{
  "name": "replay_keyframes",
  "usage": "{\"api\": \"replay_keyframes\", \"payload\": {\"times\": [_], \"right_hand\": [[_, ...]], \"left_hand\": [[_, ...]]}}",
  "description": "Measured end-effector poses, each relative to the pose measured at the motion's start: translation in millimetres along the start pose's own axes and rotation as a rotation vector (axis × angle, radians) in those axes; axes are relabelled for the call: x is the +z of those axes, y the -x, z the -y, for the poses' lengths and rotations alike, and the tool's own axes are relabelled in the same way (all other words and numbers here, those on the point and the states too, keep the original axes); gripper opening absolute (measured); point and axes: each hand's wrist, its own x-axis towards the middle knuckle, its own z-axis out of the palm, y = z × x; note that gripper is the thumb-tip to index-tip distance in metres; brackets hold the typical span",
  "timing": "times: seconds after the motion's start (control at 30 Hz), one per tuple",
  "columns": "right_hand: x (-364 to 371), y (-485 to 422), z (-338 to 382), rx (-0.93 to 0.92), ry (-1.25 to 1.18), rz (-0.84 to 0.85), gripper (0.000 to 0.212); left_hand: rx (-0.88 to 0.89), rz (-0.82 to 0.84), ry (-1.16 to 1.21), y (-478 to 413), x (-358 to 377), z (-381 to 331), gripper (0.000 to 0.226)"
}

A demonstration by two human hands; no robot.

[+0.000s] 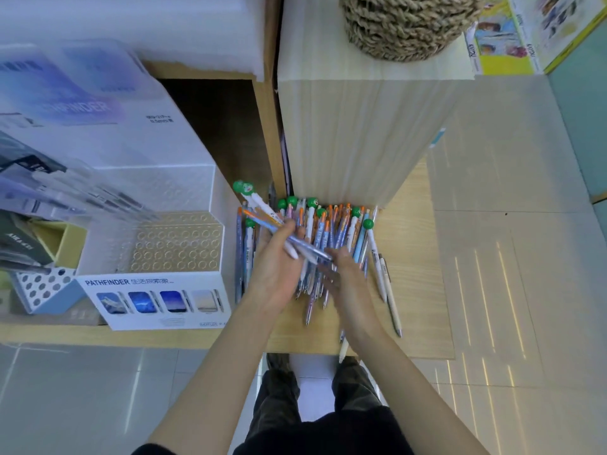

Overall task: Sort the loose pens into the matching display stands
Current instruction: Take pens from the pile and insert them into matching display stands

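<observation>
The left hand (pixel 279 269) grips several pens (pixel 262 212) above a pen pile (pixel 333 229) on the wooden surface (pixel 417 257). The right hand (pixel 348 282) lies over the pile, its grip unclear.

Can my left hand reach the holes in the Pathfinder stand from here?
Probably yes. The left hand, holding pens, sits just right of the Pathfinder stand; its hole grid is open from above, with only the side wall between.

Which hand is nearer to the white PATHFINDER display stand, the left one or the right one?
Left. The left hand, gripping a few pens, is just right of the PATHFINDER stand; the right hand lies further right, over the pen pile.
</observation>
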Motion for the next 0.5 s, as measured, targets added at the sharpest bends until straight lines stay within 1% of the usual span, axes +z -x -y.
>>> {"api": "replay_keyframes", "payload": {"times": [0.03,0.1,0.13,0.2,0.27,0.3,0.33,0.37,0.4,0.43,0.47,0.5], "right_hand": [[4.9,-0.7,1.0,0.047,-0.126,0.033,0.045],[7.9,-1.5,1.7,0.050,-0.183,-0.006,0.053],[6.2,0.3,4.8,0.034,-0.123,0.011,0.053],[-1.7,3.2,4.4,0.023,-0.035,0.029,0.046],[-19.3,6.2,1.0,0.019,0.062,-0.024,0.037],[-33.4,7.5,-4.3,-0.016,0.160,-0.119,0.037],[-49.9,6.6,-12.8,-0.048,0.301,-0.256,0.036],[-66.3,4.3,-23.0,-0.053,0.445,-0.382,0.035],[-80.0,1.3,-33.4,-0.012,0.598,-0.465,0.034],[-89.2,-1.3,-42.4,0.072,0.753,-0.485,0.037],[-92.9,-4.4,-49.8,0.148,0.884,-0.454,0.039],[-92.7,-7.4,-55.7,0.185,0.975,-0.411,0.039]], "left_hand": [[-0.002,0.017,-0.011,4.2,2.7,4.5,0.006],[0.023,0.058,-0.129,13.3,7.4,15.3,0.002],[0.049,0.068,-0.205,17.1,9.3,20.1,0.004],[0.097,0.071,-0.330,21.5,10.6,26.5,0.007],[0.117,0.049,-0.406,21.2,7.1,28.5,0.005],[0.133,0.022,-0.463,19.1,3.2,29.5,0.008],[0.159,-0.016,-0.557,18.0,0.3,29.7,0.010],[0.201,-0.056,-0.679,16.1,-3.2,31.2,0.010],[0.240,-0.099,-0.793,13.7,-7.7,33.1,0.013],[0.255,-0.142,-0.872,10.7,-12.7,36.4,0.021],[0.250,-0.183,-0.905,7.4,-18.3,39.2,0.031],[0.239,-0.214,-0.925,5.9,-22.1,40.4,0.042]]}}
